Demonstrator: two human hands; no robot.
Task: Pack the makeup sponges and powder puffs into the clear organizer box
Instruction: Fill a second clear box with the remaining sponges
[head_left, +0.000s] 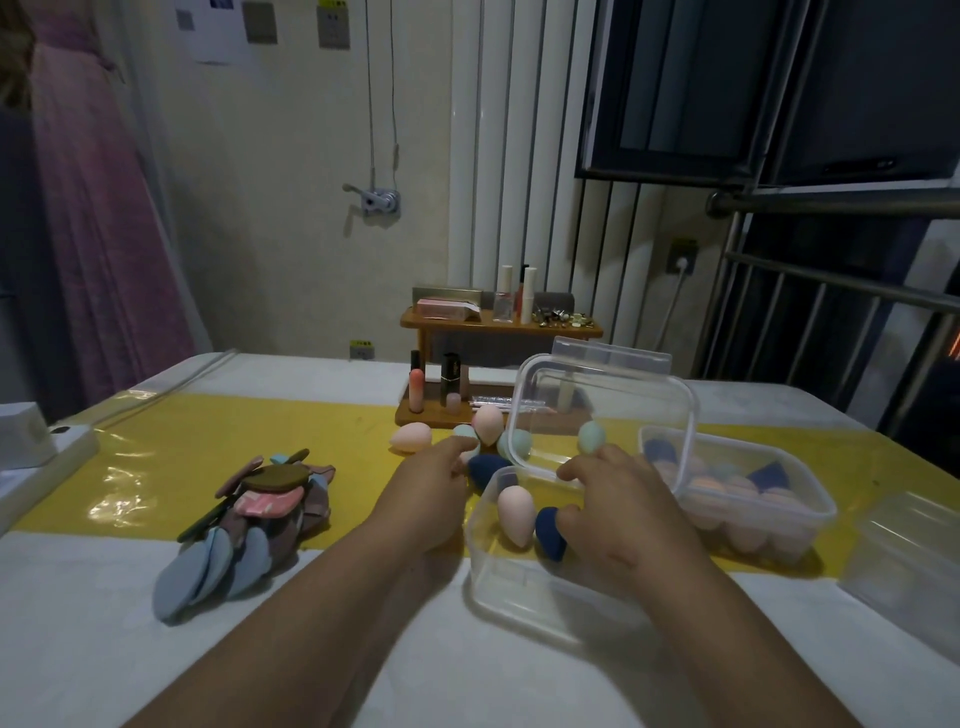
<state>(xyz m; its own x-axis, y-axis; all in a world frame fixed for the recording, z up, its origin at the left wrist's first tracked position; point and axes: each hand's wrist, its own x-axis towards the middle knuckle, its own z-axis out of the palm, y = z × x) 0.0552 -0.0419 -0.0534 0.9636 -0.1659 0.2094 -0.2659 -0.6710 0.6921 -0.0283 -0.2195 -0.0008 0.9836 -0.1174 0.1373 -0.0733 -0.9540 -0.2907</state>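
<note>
A wooden shelf (498, 325) with lipsticks (417, 397) and bottles (506, 301) stands at the back of the yellow-striped table (104, 649), a white box (23, 434) sits far left, and a pink cloth (98, 208) hangs behind.

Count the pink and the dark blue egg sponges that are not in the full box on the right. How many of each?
Pink sponges: 3, two on the table, one in the near box.
Dark blue sponges: 2, one on the table, one in the near box.
Total: 5.
</note>
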